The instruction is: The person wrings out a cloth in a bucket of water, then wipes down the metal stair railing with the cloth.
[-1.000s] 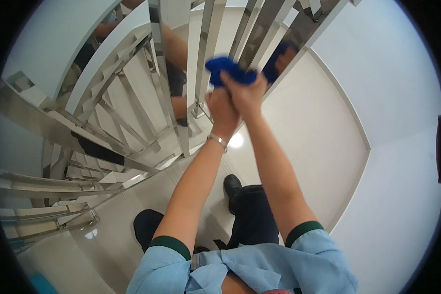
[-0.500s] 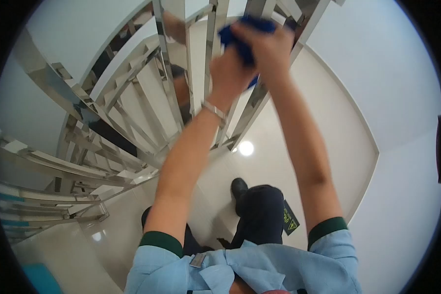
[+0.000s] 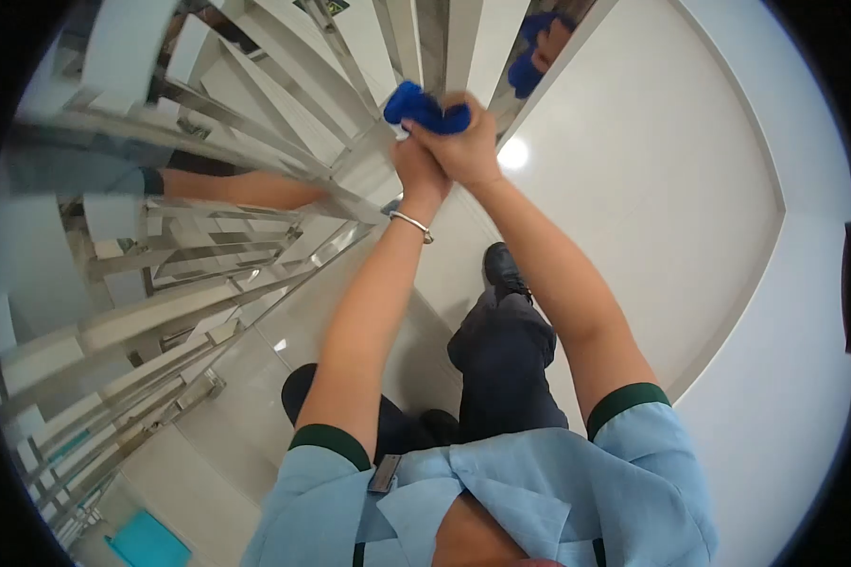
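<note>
A bunched blue cloth (image 3: 425,109) lies against the polished metal railing bars (image 3: 459,57). My right hand (image 3: 465,146) is closed on it, the fingers curled round its right part and the thumb pointing left. Just below and to the left, my left hand (image 3: 418,168) is closed too, pressed close to the right hand at the cloth's lower edge. Most of its fingers are hidden behind the cloth and the right hand. The blue cloth and a hand are mirrored in the wide shiny post (image 3: 539,61) at upper right.
Metal railings (image 3: 151,321) curve along the left, with pale stair treads (image 3: 255,90) behind the bars. Light floor tiles (image 3: 652,189) reach a white wall (image 3: 785,359) on the right. A turquoise object (image 3: 149,541) sits at lower left. My dark shoe (image 3: 506,269) is below the hands.
Both hands have come down and closer to my body with the blue cloth, along the railing bars. The view has shifted, and the turquoise object shows more fully.
</note>
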`<action>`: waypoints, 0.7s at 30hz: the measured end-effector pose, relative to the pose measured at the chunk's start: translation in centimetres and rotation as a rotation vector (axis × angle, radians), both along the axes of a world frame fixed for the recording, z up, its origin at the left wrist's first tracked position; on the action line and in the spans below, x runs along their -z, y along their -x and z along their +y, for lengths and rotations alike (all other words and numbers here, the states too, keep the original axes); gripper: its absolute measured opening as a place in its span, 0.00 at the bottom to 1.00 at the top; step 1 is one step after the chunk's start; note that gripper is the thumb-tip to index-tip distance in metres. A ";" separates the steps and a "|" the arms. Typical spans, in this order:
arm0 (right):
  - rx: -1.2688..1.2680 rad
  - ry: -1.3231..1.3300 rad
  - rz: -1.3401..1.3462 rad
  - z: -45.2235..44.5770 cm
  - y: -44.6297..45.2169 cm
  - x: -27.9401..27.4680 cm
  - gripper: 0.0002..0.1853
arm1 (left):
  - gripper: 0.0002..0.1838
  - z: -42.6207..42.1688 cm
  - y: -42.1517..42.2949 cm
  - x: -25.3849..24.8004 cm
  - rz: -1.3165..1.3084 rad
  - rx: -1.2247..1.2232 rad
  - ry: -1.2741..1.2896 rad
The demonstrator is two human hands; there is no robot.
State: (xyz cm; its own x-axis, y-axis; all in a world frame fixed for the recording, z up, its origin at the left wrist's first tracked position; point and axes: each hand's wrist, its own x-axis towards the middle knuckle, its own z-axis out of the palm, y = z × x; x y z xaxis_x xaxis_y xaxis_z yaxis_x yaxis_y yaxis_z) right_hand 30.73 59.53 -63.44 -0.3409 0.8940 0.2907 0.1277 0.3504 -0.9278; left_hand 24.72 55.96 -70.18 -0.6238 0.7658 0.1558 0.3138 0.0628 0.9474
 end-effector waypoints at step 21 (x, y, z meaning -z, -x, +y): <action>-0.049 -0.313 0.010 0.5 0.3 -7.5 0.25 | 0.14 0.1 1.5 -6.1 0.455 -0.025 -0.305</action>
